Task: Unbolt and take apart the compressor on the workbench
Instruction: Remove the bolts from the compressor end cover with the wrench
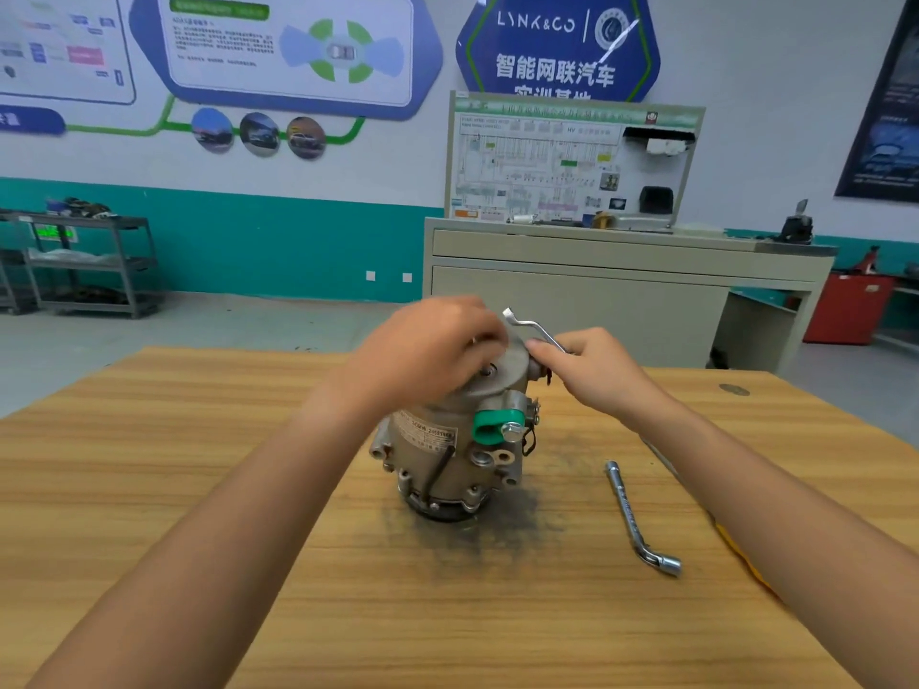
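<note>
A grey metal compressor (447, 445) stands upright on the wooden workbench (199, 489), with a green cap (490, 427) and a bolt on its side. My left hand (427, 345) lies over its top cover, fingers curled at the far edge; what they pinch is hidden. My right hand (592, 365) grips a silver offset wrench (532, 328), whose free end points up and left above the cover.
An L-shaped socket wrench (639, 519) lies on the bench to the right of the compressor. A dark oily stain (477, 529) surrounds its base. Behind stand a beige training cabinet (621, 290), a metal shelf cart (89, 261) and a red cabinet (845, 310).
</note>
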Demonstrator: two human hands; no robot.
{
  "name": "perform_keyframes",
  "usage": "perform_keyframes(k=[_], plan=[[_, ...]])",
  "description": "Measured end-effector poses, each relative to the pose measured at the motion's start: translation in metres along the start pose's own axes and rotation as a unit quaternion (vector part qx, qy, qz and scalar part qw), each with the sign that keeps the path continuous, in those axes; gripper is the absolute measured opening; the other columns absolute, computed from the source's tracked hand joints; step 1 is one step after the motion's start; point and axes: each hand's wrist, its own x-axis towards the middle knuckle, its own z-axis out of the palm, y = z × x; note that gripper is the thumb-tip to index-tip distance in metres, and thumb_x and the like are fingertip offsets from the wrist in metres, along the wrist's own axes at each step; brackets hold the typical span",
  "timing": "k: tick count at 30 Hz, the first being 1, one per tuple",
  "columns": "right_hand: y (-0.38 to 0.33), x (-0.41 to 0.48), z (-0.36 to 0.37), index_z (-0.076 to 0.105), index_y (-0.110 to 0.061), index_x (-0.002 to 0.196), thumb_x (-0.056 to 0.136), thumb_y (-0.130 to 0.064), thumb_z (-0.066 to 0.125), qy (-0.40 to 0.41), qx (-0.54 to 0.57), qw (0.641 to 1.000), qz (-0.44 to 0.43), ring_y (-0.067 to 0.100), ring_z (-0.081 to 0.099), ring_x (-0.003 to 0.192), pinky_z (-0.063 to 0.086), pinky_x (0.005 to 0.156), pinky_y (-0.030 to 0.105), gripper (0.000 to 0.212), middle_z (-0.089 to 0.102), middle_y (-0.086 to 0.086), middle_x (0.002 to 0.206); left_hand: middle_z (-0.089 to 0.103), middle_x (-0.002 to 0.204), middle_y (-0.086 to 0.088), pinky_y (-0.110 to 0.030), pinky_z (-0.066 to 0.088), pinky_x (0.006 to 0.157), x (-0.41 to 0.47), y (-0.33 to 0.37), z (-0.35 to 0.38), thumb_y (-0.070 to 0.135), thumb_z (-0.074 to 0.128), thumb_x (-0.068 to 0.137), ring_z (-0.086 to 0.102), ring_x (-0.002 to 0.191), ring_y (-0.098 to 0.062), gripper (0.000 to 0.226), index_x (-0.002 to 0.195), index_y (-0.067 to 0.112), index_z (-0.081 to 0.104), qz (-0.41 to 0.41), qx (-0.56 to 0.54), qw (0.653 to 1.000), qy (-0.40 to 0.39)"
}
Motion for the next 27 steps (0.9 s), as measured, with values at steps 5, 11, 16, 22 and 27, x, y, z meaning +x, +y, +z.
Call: perform_keyframes(k=[5,11,16,22,27], plan=[[-0.002,-0.008,0.002,0.066,-0.011,0.070,0.095,-0.030,0.048,-0.018,0.037,0.999,0.018,-0.005,0.039,0.033,0.028,0.038,0.011,0.036,0.039,-0.017,0.031,0.059,0.083,0.016,-0.008,0.045,0.074,-0.019,-0.035,-0.040,0.013,0.063,0.089,0.058,0.076,0.004,0.017,0.105,0.015,0.065,-0.071,-0.174,0.944,0.272],[0.001,-0.014,0.005,0.061,-0.014,0.066,0.095,-0.031,0.047,-0.008,0.049,0.999,0.022,-0.002,0.037,0.031,0.023,0.044,0.021,0.037,0.037,-0.016,0.029,0.068,0.089,-0.008,-0.029,0.041,0.069,-0.134,-0.111,0.041,0.010,0.070,0.082,0.057,0.078,-0.019,0.011,0.092,0.004,0.070,-0.348,-0.034,0.935,0.066],[0.001,-0.017,0.005,0.057,-0.018,0.059,0.095,-0.033,0.047,0.001,0.042,0.999,0.025,-0.002,0.037,0.032,0.024,0.039,0.013,0.039,0.037,-0.016,0.030,0.068,0.087,-0.010,-0.028,0.036,0.068,-0.184,-0.139,0.076,0.007,0.073,0.077,0.062,0.081,-0.028,0.007,0.084,0.006,0.070,-0.413,0.000,0.910,-0.038],[0.001,-0.024,0.003,0.048,-0.022,0.047,0.093,-0.037,0.050,0.003,0.016,0.999,0.029,0.004,0.031,0.033,0.020,0.047,0.025,0.048,0.030,-0.012,0.031,0.068,0.102,-0.011,-0.030,0.040,0.067,-0.162,-0.122,0.071,0.018,0.070,0.083,0.057,0.083,-0.021,0.018,0.098,0.008,0.068,-0.411,-0.036,0.911,0.025],[-0.005,-0.033,-0.006,0.064,-0.023,0.062,0.092,-0.040,0.049,-0.037,0.014,0.999,0.012,0.000,0.036,0.034,0.027,0.040,0.013,0.038,0.034,-0.015,0.033,0.045,0.139,0.002,-0.036,0.036,0.100,-0.088,-0.041,0.037,0.037,0.059,0.090,0.040,0.125,-0.011,0.043,0.128,0.021,0.051,-0.303,-0.216,0.890,0.262]])
